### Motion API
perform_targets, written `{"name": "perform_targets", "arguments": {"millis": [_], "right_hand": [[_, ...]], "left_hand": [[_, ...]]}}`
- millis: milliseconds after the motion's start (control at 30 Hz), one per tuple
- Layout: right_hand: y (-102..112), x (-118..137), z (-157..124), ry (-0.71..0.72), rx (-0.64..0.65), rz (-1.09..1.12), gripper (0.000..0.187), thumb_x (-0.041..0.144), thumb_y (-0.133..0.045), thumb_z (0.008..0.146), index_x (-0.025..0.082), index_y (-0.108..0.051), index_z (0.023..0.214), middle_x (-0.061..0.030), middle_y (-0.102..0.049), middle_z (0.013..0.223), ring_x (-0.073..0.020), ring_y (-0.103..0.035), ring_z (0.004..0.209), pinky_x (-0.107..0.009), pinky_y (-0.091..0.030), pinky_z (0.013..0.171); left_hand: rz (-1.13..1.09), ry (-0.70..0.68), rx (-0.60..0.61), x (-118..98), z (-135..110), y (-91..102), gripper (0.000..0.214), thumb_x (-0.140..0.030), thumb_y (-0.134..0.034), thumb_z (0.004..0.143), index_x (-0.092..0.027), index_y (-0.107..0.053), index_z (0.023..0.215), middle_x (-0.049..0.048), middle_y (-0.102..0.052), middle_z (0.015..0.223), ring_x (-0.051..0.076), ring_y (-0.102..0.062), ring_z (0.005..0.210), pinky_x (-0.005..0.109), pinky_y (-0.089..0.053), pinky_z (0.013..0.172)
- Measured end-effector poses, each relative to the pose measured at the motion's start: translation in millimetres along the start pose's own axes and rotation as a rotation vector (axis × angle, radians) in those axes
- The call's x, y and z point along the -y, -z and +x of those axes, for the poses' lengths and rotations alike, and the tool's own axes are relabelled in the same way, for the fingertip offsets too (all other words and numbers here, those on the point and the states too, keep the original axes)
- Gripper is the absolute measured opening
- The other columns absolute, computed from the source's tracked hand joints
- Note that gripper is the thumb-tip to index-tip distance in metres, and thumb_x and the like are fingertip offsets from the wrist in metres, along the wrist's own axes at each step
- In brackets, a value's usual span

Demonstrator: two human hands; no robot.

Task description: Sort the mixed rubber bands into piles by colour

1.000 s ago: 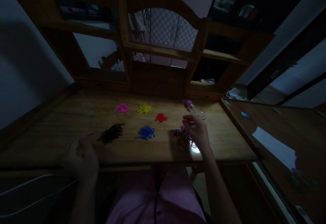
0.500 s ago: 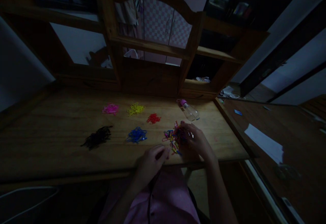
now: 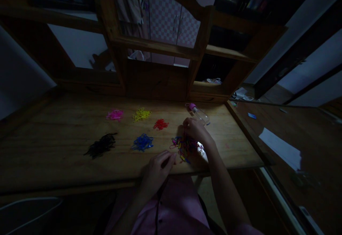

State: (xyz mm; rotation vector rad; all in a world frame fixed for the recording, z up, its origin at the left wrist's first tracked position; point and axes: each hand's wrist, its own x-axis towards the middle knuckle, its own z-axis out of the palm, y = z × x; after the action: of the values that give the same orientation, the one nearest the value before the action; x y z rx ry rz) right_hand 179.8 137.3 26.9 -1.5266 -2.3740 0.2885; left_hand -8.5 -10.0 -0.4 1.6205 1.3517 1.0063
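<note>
A mixed pile of multicoloured rubber bands [image 3: 184,149] lies near the table's front edge. Above its far side is my right hand [image 3: 196,129], fingers pinched, and a thin reddish band seems to hang at the fingertips. Left of the pile, my left hand [image 3: 157,169] rests at the edge with thumb and fingers together; what they hold, if anything, is too dark to tell. Sorted by colour, other bands lie in heaps: red [image 3: 160,124], blue [image 3: 142,142], yellow [image 3: 141,114], pink [image 3: 114,115] and black [image 3: 101,145].
A clear bottle with a pink cap [image 3: 192,106] lies on its side behind my right hand. The wooden table [image 3: 61,128] backs onto a shelf unit [image 3: 157,81]. White paper [image 3: 280,147] lies on a brown surface to the right. The room is dim.
My right hand has lifted off the mixed pile and moved left and away from me, its fingers now pinched. My left hand has barely moved.
</note>
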Motion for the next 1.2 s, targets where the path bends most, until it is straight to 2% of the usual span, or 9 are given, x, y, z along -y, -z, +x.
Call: {"name": "perform_targets", "arguments": {"millis": [133,267,400,533,667,833,1033,1200], "right_hand": [[0.0,3.2,4.7,-0.053,0.087,-0.029,0.016,0.010,-0.063,0.077,0.015,-0.065,0.092,-0.0093,-0.069,0.085,-0.0199,-0.062,0.080,-0.026,-0.038,0.065],[9.1,-1.5,-3.0,-0.069,0.034,0.091,0.015,0.016,-0.069,0.075,0.016,-0.067,0.090,-0.0067,-0.069,0.083,-0.0177,-0.061,0.076,-0.026,-0.040,0.065],[30.0,-7.8,-30.5,-0.056,-0.105,0.260,0.016,0.017,-0.061,0.078,0.017,-0.069,0.092,-0.0047,-0.068,0.084,-0.0157,-0.060,0.072,-0.026,-0.043,0.064],[43.5,-7.3,-70.8,-0.079,-0.052,0.391,0.015,0.028,-0.059,0.084,0.020,-0.070,0.090,-0.0030,-0.070,0.079,-0.0148,-0.058,0.063,-0.026,-0.044,0.058],[31.3,-10.2,-97.8,-0.198,-0.049,0.400,0.019,0.037,-0.063,0.083,0.021,-0.072,0.088,-0.0037,-0.071,0.075,-0.0167,-0.061,0.062,-0.027,-0.045,0.056],[6.3,-16.2,-100.0,-0.359,-0.095,0.467,0.022,0.039,-0.066,0.080,0.019,-0.072,0.089,-0.0058,-0.073,0.080,-0.0193,-0.066,0.067,-0.028,-0.049,0.059],[3.0,-16.0,-90.5,-0.391,-0.032,0.423,0.010,0.028,-0.069,0.075,0.019,-0.071,0.079,-0.0060,-0.073,0.077,-0.0206,-0.068,0.071,-0.029,-0.050,0.062],[6.1,-21.2,-92.7,-0.362,-0.060,0.426,0.019,0.038,-0.069,0.076,0.019,-0.067,0.074,-0.0065,-0.072,0.076,-0.0202,-0.068,0.069,-0.028,-0.050,0.059]], "left_hand": [[0.003,-0.008,-0.012,0.5,-0.1,0.0,0.037,-0.041,-0.045,0.096,-0.021,-0.059,0.069,0.0018,-0.063,0.072,0.017,-0.061,0.070,0.025,-0.044,0.066],[0.006,0.000,-0.019,0.6,-0.1,-0.5,0.036,-0.040,-0.045,0.096,-0.021,-0.060,0.069,0.0020,-0.063,0.073,0.017,-0.061,0.071,0.024,-0.044,0.067],[0.014,0.000,0.017,1.0,-0.7,0.4,0.035,-0.039,-0.044,0.097,-0.021,-0.061,0.072,0.0021,-0.064,0.075,0.017,-0.062,0.073,0.025,-0.044,0.070],[0.021,-0.009,0.017,2.6,-1.1,0.8,0.035,-0.039,-0.044,0.097,-0.022,-0.061,0.071,0.0027,-0.065,0.075,0.018,-0.062,0.075,0.026,-0.045,0.071],[0.016,-0.007,0.016,2.8,-1.3,0.1,0.033,-0.038,-0.045,0.097,-0.022,-0.061,0.073,0.0026,-0.066,0.078,0.018,-0.063,0.077,0.026,-0.045,0.074],[0.029,0.000,0.026,1.3,-1.7,0.3,0.033,-0.037,-0.045,0.097,-0.021,-0.060,0.073,0.0025,-0.065,0.078,0.017,-0.061,0.076,0.025,-0.044,0.071],[0.030,-0.004,0.034,2.1,-1.7,0.4,0.032,-0.036,-0.044,0.097,-0.021,-0.060,0.073,0.0025,-0.064,0.078,0.017,-0.061,0.077,0.025,-0.043,0.072],[0.025,0.003,0.015,1.7,-2.4,-0.1,0.032,-0.036,-0.045,0.097,-0.021,-0.060,0.073,0.0021,-0.064,0.077,0.017,-0.061,0.076,0.025,-0.043,0.072]]}}
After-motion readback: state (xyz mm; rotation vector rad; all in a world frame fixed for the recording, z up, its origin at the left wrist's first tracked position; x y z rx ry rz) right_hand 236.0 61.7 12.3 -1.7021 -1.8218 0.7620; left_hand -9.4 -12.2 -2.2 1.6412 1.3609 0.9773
